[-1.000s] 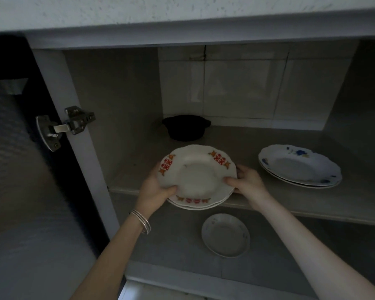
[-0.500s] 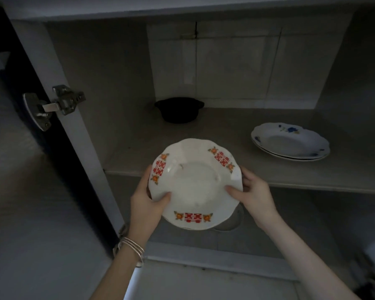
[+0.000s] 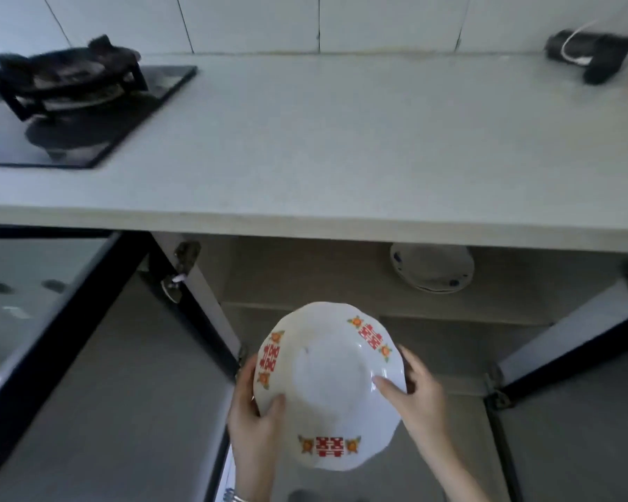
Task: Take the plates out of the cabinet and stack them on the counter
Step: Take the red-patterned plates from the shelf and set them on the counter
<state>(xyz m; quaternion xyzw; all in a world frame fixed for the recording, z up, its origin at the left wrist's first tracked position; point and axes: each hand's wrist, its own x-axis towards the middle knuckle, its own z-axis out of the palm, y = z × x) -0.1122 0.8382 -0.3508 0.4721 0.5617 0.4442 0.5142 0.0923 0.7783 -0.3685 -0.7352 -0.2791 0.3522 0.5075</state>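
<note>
A: Hands?
B: Left hand (image 3: 256,418) and right hand (image 3: 416,393) both closed on the red-patterned plate (image 3: 329,385), thumbs on the top face, fingers under the rim. Could be more than one plate; can't tell.
A: Where is it?
B: In the air before the open cabinet (image 3: 305,280), below the counter (image 3: 341,139) edge. Blue-patterned plates (image 3: 432,268) sit on the shelf inside. Stove (image 3: 66,85) far left on the counter.
</note>
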